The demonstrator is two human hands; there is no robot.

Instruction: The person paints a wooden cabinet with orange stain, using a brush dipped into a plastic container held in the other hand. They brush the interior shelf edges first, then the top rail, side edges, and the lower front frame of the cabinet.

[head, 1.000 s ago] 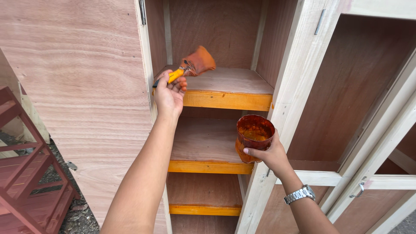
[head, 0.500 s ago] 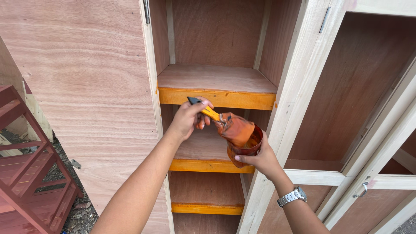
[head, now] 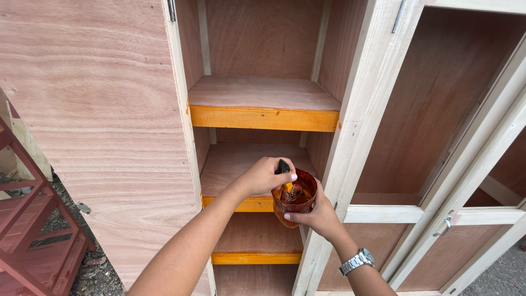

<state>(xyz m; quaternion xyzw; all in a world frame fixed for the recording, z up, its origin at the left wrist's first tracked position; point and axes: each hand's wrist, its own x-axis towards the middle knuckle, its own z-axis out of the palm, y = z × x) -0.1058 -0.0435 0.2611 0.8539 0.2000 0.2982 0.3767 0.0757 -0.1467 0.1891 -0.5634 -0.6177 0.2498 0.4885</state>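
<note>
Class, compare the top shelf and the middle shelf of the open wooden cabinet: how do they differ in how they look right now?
The top shelf lies fully in view with nothing in front of it; the middle shelf is partly hidden by the left hand and the cup. The top shelf sits higher. Both have bare wood tops and orange front edges.

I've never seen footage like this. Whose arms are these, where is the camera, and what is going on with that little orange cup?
The camera sits on a person's head and looks down, so both arms are their own. The left hand grips a paintbrush and dips it into a small cup of orange stain, which the right hand holds from below; that wrist wears a silver watch. In front stands an open plywood cabinet whose shelf edges are coloured orange.
</note>
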